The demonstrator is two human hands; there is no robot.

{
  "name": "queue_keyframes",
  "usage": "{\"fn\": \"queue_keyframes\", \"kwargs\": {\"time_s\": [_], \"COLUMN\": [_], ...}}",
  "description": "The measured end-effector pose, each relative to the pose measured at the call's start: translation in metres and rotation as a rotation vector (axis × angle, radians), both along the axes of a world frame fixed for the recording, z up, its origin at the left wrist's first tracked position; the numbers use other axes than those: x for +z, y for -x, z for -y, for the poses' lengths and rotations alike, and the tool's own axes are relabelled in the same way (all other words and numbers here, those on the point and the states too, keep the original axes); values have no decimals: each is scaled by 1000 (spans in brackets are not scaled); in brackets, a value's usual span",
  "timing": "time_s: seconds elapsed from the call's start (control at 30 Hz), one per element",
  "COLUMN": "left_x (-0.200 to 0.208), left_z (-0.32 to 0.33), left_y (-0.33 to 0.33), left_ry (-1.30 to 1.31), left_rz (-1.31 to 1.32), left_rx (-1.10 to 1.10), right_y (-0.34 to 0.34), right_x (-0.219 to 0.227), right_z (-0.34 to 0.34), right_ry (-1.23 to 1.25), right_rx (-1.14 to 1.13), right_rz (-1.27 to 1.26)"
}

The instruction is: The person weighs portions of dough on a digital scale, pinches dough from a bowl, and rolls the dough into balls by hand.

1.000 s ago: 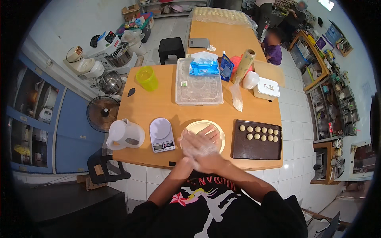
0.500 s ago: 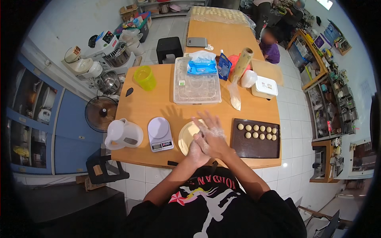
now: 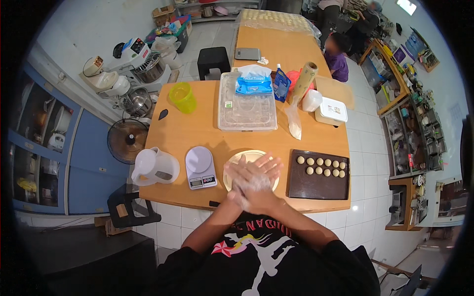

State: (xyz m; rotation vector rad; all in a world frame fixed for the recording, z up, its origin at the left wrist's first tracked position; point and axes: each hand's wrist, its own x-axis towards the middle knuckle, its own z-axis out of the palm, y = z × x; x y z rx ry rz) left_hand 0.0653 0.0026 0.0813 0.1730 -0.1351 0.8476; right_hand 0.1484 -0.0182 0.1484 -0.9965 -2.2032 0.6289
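Observation:
My two hands are pressed together, palm to palm and crossed, above a round pale-yellow plate or shallow bowl (image 3: 230, 184). My right hand (image 3: 254, 182) lies on top with its fingers stretched out. Under it is my left hand (image 3: 239, 194), mostly covered, its fingers reaching out past the right hand. White powder coats both. Whether anything lies between the palms is hidden. On the right, a dark brown tray (image 3: 316, 188) carries two rows of small round dough balls (image 3: 326, 172). A white kitchen scale (image 3: 201, 167) stands left of the plate.
A white pitcher (image 3: 157, 166) stands at the table's left edge, a yellow-green cup (image 3: 182, 97) farther back. Behind the plate are a lidded clear box (image 3: 247, 111) with a tissue pack (image 3: 254, 85), a film roll (image 3: 304, 81) and a white tub (image 3: 331, 111). A person (image 3: 337, 61) is at the far right.
My right hand has come down and to the left over my left hand, and the palms now lie flat together. The whole view has shifted slightly.

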Motion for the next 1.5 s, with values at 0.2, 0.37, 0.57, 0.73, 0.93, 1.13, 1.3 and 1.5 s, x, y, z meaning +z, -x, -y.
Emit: {"fn": "queue_keyframes", "kwargs": {"time_s": [0.2, 0.37, 0.57, 0.73, 0.93, 1.13, 1.3, 1.5], "left_x": [56, 16, 28, -6, 22, -3, 16, 40], "left_z": [-6, 15, -3, -1, -7, 6, -14, 15], "left_y": [13, -9, 10, 6, 12, -16, 19, -15], "left_ry": [122, 37, 230, 251, 262, 116, 157, 337], "left_rz": [-301, -13, -146, 119, -173, -111, -172, -524], "left_rx": [58, -38, 43, -77, 101, 187, 68, 107], "right_y": [-32, -14, -29, -9, -35, -22, -22, -30], "right_x": [-4, -2, 2, -5, -47, -18, -9, -30], "right_z": [-8, -12, -2, -14, 0, -8, 5, -26], "right_ry": [-305, -65, 50, -96, -38, 39, -82, -38], "right_rx": [-157, -38, 51, -202, -47, -305, -115, -548], "right_rz": [149, 21, -298, -74, -82, 40, 60, 279]}}
